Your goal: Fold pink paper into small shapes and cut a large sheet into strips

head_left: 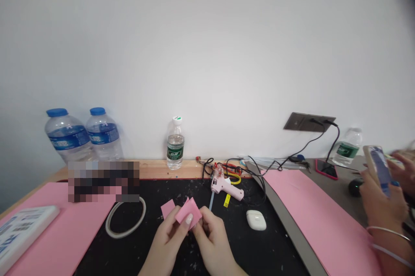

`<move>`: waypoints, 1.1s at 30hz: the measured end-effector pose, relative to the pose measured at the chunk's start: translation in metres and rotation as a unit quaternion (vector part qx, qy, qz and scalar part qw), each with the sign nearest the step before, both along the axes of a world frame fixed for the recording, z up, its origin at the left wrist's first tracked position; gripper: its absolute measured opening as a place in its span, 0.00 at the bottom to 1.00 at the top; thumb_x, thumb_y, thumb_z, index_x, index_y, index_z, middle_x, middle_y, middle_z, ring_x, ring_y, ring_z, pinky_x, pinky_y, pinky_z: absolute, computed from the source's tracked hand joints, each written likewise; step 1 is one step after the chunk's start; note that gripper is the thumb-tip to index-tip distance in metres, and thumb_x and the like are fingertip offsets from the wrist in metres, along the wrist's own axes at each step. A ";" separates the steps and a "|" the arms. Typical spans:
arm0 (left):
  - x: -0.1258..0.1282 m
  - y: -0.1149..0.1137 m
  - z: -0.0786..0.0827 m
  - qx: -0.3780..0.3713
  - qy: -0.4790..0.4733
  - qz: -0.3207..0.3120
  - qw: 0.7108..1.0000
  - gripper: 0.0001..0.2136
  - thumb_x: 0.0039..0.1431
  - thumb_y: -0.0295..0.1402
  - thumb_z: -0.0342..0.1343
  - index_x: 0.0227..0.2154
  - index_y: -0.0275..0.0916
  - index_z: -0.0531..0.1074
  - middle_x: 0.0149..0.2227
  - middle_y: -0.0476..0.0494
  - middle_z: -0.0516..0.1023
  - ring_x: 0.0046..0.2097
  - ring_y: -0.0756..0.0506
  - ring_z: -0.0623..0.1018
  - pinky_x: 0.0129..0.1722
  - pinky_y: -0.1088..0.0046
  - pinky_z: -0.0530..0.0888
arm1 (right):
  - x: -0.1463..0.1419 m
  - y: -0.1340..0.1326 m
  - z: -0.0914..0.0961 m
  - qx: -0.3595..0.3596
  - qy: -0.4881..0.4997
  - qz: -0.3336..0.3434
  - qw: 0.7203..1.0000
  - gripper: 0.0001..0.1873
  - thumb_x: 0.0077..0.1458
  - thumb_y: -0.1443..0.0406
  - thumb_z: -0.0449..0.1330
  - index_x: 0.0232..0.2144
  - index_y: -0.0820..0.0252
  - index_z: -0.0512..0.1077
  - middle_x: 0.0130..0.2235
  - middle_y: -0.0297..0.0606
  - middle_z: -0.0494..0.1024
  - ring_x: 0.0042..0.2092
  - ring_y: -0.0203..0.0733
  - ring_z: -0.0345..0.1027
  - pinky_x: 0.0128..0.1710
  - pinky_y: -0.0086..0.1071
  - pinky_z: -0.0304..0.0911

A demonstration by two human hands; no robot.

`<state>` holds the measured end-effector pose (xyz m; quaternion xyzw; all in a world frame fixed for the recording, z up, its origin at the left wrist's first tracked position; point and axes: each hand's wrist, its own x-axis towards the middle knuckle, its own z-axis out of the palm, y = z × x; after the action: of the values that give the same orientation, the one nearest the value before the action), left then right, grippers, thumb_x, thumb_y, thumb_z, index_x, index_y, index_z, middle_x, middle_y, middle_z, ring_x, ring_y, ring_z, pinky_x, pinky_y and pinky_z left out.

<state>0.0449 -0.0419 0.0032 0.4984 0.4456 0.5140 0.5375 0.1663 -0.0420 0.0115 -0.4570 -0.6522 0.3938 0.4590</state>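
Observation:
Both of my hands meet low in the middle of the view, above the black mat [246,250]. Between them is a small folded piece of pink paper [188,213]. My left hand [170,235] pinches it with the thumb lying across its front. From the other side my right hand [212,235] grips its right edge, the fingertips partly hidden behind the paper. Just behind my left fingers lies another small pink paper square [167,208]. A pale pink glue gun [228,187] with a glue stick in it rests beyond my right hand.
A white ring [112,230] lies to the left, a white earbud case [256,220] to the right. Large pink sheets [311,211] flank the mat. Water bottles [175,148] stand by the wall. Cables [264,181] tangle behind the glue gun. At right, another person's hand [378,204] holds a phone.

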 end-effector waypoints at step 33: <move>-0.013 0.019 -0.008 -0.086 -0.032 -0.050 0.995 0.15 0.44 0.35 0.61 0.37 0.37 0.74 0.29 0.43 0.80 0.30 0.45 0.77 0.28 0.75 0.69 | 0.012 0.010 -0.007 -0.090 0.056 -0.007 0.994 0.07 0.52 0.64 0.54 0.26 0.61 0.62 0.21 0.27 0.65 0.18 0.29 0.54 0.16 0.22 0.49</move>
<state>0.0314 -0.0225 -0.0047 0.4555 0.4452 0.4616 0.6175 0.1781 -0.0318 0.0044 -0.4782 -0.5838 0.4731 0.4546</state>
